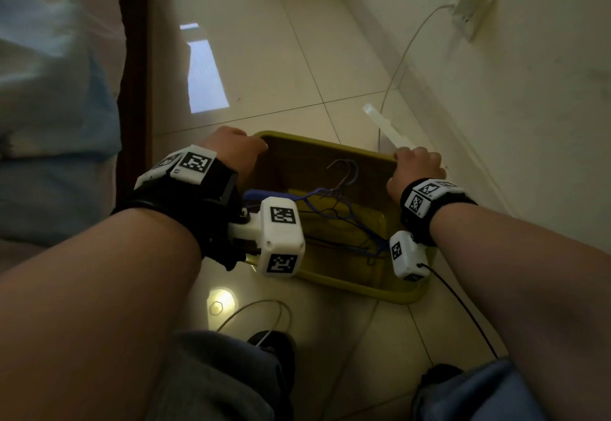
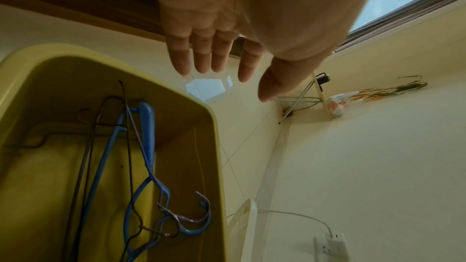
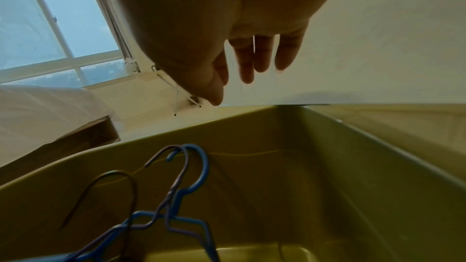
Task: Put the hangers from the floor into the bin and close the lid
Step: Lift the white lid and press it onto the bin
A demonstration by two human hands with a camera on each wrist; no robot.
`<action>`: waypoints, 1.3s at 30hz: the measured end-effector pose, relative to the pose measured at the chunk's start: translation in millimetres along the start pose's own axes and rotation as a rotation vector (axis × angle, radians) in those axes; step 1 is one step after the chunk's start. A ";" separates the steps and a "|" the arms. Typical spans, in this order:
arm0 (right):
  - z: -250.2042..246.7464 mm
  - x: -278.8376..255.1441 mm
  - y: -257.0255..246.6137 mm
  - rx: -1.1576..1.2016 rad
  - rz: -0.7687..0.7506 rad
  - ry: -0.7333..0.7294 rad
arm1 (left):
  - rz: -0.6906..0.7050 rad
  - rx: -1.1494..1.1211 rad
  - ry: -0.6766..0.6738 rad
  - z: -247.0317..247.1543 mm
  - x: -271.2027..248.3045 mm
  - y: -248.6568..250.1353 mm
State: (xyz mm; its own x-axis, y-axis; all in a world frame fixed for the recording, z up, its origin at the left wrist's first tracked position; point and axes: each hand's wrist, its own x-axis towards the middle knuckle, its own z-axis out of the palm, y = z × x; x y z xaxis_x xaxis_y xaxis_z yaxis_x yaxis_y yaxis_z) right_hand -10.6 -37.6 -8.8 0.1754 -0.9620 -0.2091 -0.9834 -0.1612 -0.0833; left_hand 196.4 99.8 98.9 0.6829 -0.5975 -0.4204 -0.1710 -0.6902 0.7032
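The yellow bin (image 1: pixel 330 144) stands on the tiled floor in front of me with no lid on it. Several wire and plastic hangers (image 1: pixel 340 196), blue, purple and dark, lie tangled inside it (image 2: pixel 147 136), hooks toward the wall (image 3: pixel 199 166). My left hand (image 1: pixel 231 149) is at the bin's far left corner, and the left wrist view shows its fingers (image 2: pixel 201 63) straight and empty over the floor. My right hand (image 1: pixel 416 166) is at the far right corner, by the near end of the white lid (image 1: pixel 385 126), which leans against the wall. Its fingers (image 3: pixel 259 61) hang loose, holding nothing.
A white socket block (image 1: pixel 469 7) with a cable sits against the wall at the right. A bed with a dark wooden frame (image 1: pixel 132 57) runs along the left. Thin cables (image 1: pixel 258 311) trail on the floor by my knees. A folding rack (image 2: pixel 302 99) stands in the far corner.
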 end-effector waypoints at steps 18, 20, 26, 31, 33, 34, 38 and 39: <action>13.5 15.3 58.1 0.005 0.311 -0.148 | 0.029 0.250 -0.064 19.6 -5.6 3.7; 14.0 16.5 60.5 0.034 0.297 -0.138 | 0.023 0.258 -0.060 17.0 -5.1 2.1; 5.6 16.4 62.1 0.185 0.248 -0.167 | 0.030 0.271 -0.054 14.7 -7.0 4.4; -14.0 13.9 47.3 0.251 0.213 -0.176 | 0.049 0.255 -0.069 14.2 -11.0 9.8; -22.1 11.2 42.9 0.277 0.194 -0.158 | 0.065 0.257 -0.067 14.1 -11.7 11.6; -25.8 8.9 41.1 0.295 0.176 -0.150 | 0.078 0.250 -0.066 14.1 -11.6 12.2; -37.2 -6.8 28.6 0.343 0.071 -0.123 | 0.092 0.239 -0.085 11.5 -17.8 19.3; -38.7 -12.4 24.5 0.340 0.040 -0.115 | 0.095 0.238 -0.084 9.9 -20.3 20.5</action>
State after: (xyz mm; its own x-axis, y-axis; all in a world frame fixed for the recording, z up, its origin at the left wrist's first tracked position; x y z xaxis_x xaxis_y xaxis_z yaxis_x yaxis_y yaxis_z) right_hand -38.7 -38.1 29.5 0.1600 -0.9318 -0.3258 -0.9212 -0.0224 -0.3883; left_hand 171.9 93.8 116.2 0.5964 -0.6892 -0.4116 -0.4005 -0.6998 0.5915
